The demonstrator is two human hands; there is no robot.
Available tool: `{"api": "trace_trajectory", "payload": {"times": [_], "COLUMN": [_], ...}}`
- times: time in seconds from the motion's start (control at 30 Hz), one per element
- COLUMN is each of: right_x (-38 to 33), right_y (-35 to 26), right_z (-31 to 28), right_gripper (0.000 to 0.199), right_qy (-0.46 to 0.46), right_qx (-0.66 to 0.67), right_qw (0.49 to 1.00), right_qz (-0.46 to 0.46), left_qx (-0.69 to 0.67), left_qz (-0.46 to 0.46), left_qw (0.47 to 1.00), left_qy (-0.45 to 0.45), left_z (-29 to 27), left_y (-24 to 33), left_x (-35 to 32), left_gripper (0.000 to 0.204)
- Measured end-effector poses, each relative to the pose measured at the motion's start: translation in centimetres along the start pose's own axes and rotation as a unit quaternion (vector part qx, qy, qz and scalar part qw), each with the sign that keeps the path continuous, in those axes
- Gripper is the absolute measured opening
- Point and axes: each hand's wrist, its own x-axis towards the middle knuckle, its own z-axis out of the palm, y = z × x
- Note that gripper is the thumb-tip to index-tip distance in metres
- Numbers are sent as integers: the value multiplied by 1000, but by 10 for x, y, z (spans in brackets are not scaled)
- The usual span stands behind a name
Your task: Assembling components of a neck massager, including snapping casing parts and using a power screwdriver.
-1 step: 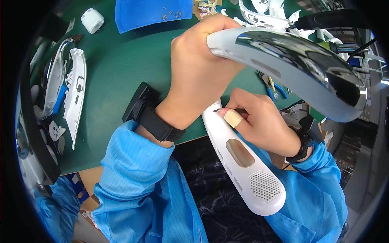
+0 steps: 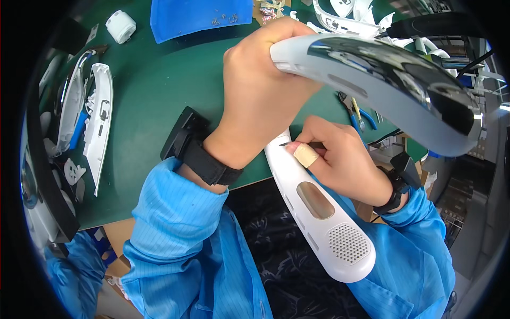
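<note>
My left hand (image 2: 265,90) is closed round a white, curved, two-armed device (image 2: 291,171), possibly a neck-worn one; the hand hides its middle. One arm extends right, topped by a mirror-like chrome cover (image 2: 393,69). The other slopes down over my lap and has a tan oval window (image 2: 315,200) and a round perforated grille (image 2: 349,244). At this lower arm's upper part, my right hand (image 2: 345,165) pinches a thin tool with a dark pointed tip (image 2: 283,144), which is at the white surface. Its handle is mostly hidden in my fingers. A tan bandage (image 2: 305,155) wraps the thumb.
A blue tray (image 2: 186,21) of small metal parts stands at the back of the green table (image 2: 164,90). White shell pieces (image 2: 99,127) lie at left, a white cylindrical part (image 2: 121,26) behind them. Blue-handled pliers (image 2: 366,118) are at right, more white parts (image 2: 345,25) at back right.
The device's chrome-covered arm has tilted very slightly, its far end dipping a little to the left. Both hands keep nearly the same place and grip.
</note>
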Motion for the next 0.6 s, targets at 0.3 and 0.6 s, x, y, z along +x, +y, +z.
{"api": "trace_trajectory", "payload": {"times": [0.3,0.6], "right_x": [-9,2], "right_y": [13,5], "right_z": [19,-11], "right_gripper": [16,13], "right_qy": [67,-3], "right_qx": [113,13], "right_qw": [991,999], "right_qz": [-38,-47], "left_qx": [-34,-26], "left_qz": [-79,-48], "left_qw": [996,998], "left_qy": [-22,-19], "left_z": [5,3], "left_y": [-9,-12], "left_x": [-4,-4], "left_gripper": [28,31]}}
